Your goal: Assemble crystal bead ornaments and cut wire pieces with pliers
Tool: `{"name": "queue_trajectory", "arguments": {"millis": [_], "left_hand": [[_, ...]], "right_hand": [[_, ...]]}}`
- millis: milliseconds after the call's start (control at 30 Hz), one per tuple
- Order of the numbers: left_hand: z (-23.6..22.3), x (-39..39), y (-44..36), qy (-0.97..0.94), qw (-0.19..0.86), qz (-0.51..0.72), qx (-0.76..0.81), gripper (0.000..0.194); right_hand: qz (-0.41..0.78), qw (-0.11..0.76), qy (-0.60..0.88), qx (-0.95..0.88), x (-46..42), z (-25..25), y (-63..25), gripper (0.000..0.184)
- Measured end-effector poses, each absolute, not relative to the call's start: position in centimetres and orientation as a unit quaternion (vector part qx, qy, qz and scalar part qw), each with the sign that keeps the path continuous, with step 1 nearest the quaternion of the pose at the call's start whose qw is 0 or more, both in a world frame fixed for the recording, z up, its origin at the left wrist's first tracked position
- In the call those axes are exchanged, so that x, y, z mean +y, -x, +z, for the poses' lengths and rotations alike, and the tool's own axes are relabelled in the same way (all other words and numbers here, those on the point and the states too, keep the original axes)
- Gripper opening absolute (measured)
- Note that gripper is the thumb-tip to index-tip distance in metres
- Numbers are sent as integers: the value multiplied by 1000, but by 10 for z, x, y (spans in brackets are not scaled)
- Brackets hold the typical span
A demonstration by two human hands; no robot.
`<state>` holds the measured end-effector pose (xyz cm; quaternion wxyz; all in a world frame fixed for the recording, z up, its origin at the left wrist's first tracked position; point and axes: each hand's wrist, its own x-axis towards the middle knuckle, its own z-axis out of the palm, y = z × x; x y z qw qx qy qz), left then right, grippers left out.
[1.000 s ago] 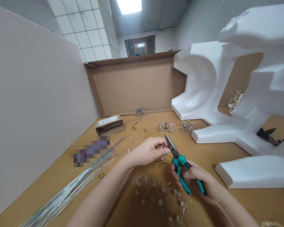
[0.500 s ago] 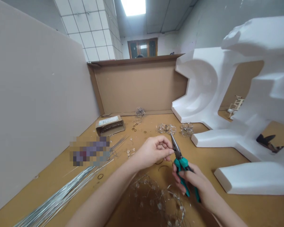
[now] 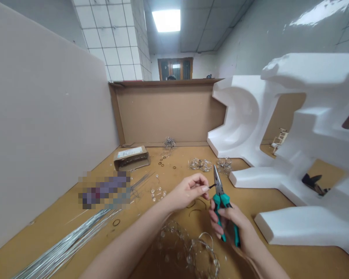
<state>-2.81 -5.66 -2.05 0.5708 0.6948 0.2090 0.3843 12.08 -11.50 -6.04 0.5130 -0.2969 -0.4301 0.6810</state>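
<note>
My right hand (image 3: 231, 221) is wrapped round the teal and black handles of long-nose pliers (image 3: 218, 186), whose tapered jaws point up and away from me. Between thumb and fingertips, my left hand (image 3: 192, 190) pinches a short dark wire (image 3: 212, 186). Its free end reaches the pliers near the base of the jaws; whether the blades grip it I cannot tell. Below both hands lies a wire piece with clear beads, bent into rings (image 3: 203, 252), partly in shadow. Thin dark curved wire bits (image 3: 196, 211) rest on the table just under my left fingers.
Straight silvery wires (image 3: 72, 240) lie at the left, near a small open cardboard box (image 3: 131, 158). Beaded wire clusters (image 3: 200, 164) and small dark rings (image 3: 161, 162) sit farther back. White foam packing (image 3: 296, 226) stands along the right, with a cardboard wall (image 3: 165, 112) behind.
My left fingertips have drawn slightly left from the pliers, and the dark wire now shows between them. The view has tilted up and shifted a little.
</note>
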Motion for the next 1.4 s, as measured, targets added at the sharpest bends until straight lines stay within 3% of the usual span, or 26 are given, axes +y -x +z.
{"name": "queue_trajectory", "arguments": {"millis": [167,333,467,667,1100,1400], "left_hand": [[-21,-64,24,-781,497,334,175,14],[-24,-56,22,-773,439,368,272,12],[-28,-53,21,-732,474,396,286,11],[-27,-58,18,-725,454,388,343,11],[-26,-62,22,-751,465,363,297,11],[-17,-59,31,-775,430,379,266,11]], "right_hand": [[715,552,266,-336,-110,-58,-129,10],[662,526,337,-415,-107,-64,-129,10],[655,478,360,-462,-109,-69,-124,11],[686,512,312,-413,-111,-65,-129,12],[677,473,367,-429,-113,-61,-127,11],[790,450,219,-355,-120,-51,-139,20]]}}
